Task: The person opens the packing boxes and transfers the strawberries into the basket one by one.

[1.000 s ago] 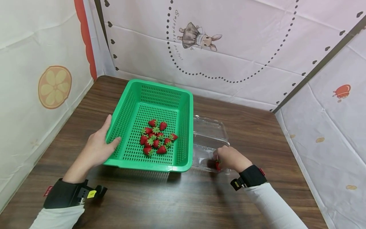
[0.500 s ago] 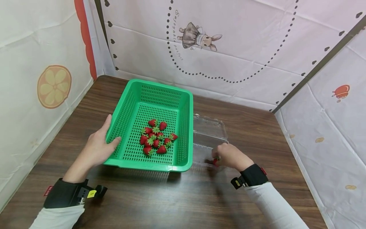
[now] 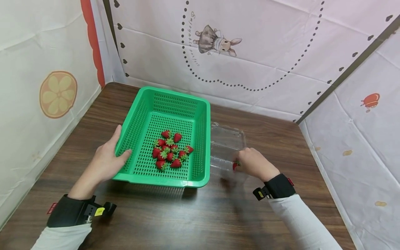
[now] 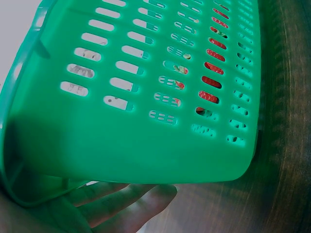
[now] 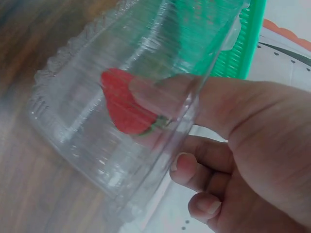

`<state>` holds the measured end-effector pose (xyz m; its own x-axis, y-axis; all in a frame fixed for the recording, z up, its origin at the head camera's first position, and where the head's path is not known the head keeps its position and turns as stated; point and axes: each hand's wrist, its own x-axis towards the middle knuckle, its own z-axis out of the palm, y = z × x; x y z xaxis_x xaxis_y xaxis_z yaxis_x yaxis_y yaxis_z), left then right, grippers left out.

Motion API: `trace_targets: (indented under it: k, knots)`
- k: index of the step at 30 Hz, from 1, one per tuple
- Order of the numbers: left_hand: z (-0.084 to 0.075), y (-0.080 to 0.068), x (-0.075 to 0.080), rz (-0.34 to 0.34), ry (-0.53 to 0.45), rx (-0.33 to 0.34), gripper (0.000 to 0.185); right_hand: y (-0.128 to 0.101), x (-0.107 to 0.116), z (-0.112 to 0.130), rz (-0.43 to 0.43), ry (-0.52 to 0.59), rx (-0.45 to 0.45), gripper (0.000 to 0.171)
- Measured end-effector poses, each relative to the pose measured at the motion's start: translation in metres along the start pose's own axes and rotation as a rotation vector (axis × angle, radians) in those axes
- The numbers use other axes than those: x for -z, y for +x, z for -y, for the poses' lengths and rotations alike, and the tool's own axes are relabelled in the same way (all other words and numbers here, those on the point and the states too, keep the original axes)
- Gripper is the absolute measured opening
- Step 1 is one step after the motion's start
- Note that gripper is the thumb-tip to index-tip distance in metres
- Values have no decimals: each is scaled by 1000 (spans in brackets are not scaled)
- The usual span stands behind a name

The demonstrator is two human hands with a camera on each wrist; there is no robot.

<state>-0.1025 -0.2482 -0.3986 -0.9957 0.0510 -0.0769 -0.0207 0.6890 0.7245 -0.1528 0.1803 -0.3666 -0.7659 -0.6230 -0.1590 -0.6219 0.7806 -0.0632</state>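
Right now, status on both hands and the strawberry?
Left hand grips green basket edge. Right hand pinches strawberry with clear clamshell wall. Nothing blocking the basket.

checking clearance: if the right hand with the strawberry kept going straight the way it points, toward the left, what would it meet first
Probably the right wall of the green basket. The right hand pinches a strawberry at the clear plastic container, fingers pointing at that wall. Height is unclear, so it might pass over the rim.

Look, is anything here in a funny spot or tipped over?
One strawberry is apart from the pile in the green basket: the right hand pinches it at the clear plastic container. The left hand holds the basket's rim. Nothing is spilled.
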Motion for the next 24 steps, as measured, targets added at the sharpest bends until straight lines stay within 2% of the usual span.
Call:
trace_targets:
  k: [4,8,24]
  knots:
    - [0,0,0,-1,0,0,83,3,8,2,-56,-49,3,8]
    - [1,0,0,1,2,1,83,5,15,4,-97,-50,11,6]
    - [0,0,-1,-6,7,5,84,20,39,17,-162,-83,61,8]
